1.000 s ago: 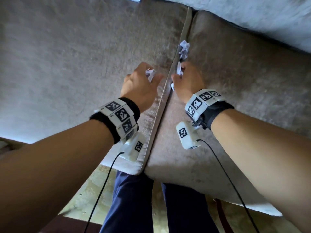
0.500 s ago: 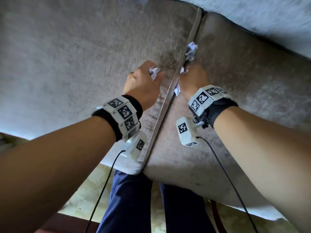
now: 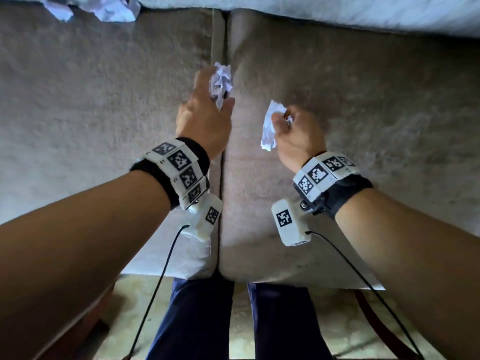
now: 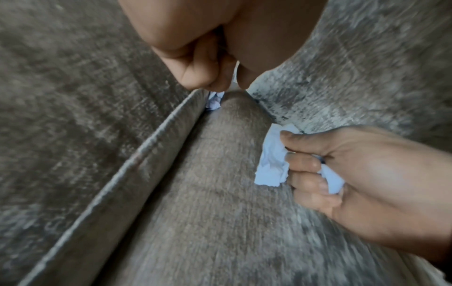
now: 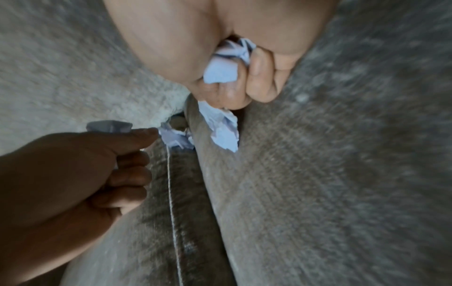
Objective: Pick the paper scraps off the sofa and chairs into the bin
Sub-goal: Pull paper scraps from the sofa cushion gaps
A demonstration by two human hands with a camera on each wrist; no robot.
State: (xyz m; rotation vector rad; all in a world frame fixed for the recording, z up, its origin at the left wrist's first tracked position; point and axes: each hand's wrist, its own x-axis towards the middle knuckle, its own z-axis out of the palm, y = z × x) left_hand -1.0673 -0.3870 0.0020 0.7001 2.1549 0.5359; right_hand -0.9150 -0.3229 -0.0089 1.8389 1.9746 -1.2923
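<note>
On the grey-brown sofa seat [image 3: 337, 100], a crumpled white paper scrap [image 3: 222, 80] sits at the seam between the two cushions. My left hand [image 3: 217, 96] is at that seam with fingers curled, pinching paper between thumb and fingers. In the right wrist view a small piece [image 5: 108, 125] shows behind its thumb, and the seam scrap [image 5: 175, 137] lies at the thumb tip. My right hand [image 3: 281, 119] hovers over the right cushion, gripping a torn white scrap [image 3: 270, 126] that hangs from its fist [image 5: 229, 63]. No bin is in view.
More crumpled paper scraps [image 3: 104, 9] lie at the back of the left cushion, under the pale backrest [image 3: 337, 11]. The cushion fronts end near my legs [image 3: 197, 320], which stand on a light floor [image 3: 241, 320].
My right hand has lifted away from the seam to the right with its scrap. My left hand has reached forward along the seam to the crumpled scrap.
</note>
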